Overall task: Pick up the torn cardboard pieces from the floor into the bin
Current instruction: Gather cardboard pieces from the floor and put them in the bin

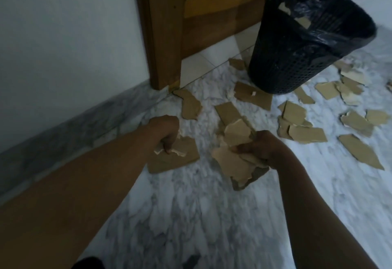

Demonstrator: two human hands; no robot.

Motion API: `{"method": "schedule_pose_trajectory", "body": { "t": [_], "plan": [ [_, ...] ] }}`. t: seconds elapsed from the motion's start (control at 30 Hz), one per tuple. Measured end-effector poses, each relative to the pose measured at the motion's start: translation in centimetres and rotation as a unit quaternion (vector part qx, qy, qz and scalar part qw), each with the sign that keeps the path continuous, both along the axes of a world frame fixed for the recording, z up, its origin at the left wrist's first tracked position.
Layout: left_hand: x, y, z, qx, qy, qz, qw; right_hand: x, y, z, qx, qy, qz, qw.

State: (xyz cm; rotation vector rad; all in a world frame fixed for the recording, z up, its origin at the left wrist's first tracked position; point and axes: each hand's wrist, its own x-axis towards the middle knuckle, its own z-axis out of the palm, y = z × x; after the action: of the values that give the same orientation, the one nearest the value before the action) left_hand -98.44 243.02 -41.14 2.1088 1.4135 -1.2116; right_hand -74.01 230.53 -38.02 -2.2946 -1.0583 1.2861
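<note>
Torn brown cardboard pieces [305, 135] lie scattered over the white marble floor [191, 215]. My left hand [166, 132] is closed on a cardboard piece [176, 156] low over the floor near the wall. My right hand [259, 149] grips a bundle of several cardboard pieces [235, 154] in the middle of the view. The black mesh bin [301, 56], lined with a black plastic bag, stands at the upper right, beyond both hands. A few cardboard pieces [303, 22] show inside it.
A wooden door and frame [169, 35] rise behind the bin, with a white wall [63, 35] and grey marble skirting [74, 124] on the left. More cardboard pieces [350, 90] lie to the right of the bin and one piece [191, 107] near the door frame.
</note>
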Motion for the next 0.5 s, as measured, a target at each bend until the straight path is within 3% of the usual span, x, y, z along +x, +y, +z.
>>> {"method": "schedule_pose_trajectory", "body": {
  "t": [0.13, 0.3, 0.5],
  "plan": [
    [-1.2, -0.6, 0.0, 0.088, -0.053, -0.012, 0.995, -1.9, -0.1, -2.4, 0.003, -0.043, 0.019, 0.999],
    [-1.5, -1.7, 0.0, 0.045, -0.093, 0.015, 0.995, -3.4, 0.0, -4.3, -0.04, -0.171, 0.115, 0.978],
    [-1.5, -1.4, 0.8, 0.057, -0.24, 0.061, 0.967, -4.1, -0.3, -4.8, -0.011, -0.067, 0.064, 0.996]
  ]
}}
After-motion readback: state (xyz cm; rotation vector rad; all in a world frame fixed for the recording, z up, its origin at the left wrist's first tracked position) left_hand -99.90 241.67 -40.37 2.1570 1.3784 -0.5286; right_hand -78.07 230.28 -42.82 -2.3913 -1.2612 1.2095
